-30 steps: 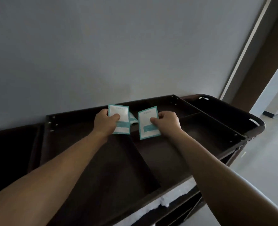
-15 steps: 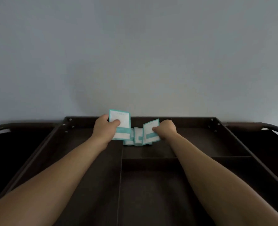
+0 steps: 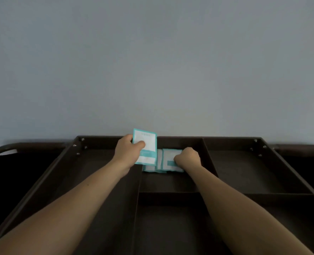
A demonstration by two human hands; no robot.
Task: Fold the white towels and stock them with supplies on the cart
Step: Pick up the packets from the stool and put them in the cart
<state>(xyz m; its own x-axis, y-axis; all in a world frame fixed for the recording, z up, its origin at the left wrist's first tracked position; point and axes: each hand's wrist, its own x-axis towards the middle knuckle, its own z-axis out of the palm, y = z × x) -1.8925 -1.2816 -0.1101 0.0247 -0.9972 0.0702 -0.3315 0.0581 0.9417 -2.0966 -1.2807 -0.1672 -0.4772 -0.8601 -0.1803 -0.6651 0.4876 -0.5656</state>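
1. A white packet with teal edging is being held upright by the left hand. It is being pinched between the thumb on its front face and the fingers curled behind it.
2. This upright packet is being held above the divider that separates the long left compartment from the middle ones.
3. A second packet of the same kind is being gripped by the right hand, with the fingers curled round its right edge.
4. The second packet is being held low inside the rear middle compartment. Whether its lower edge is touching the compartment floor cannot be told.
5. A few loose packets are lying in that same rear middle compartment and are being partly covered by the two held ones.
6. The cart is being viewed from above. Its dark brown top tray is divided into several compartments, and both bare forearms are being stretched across it.
7. The cart is being shown close against a plain grey wall, and a curved handle is being partly shown at its left end.
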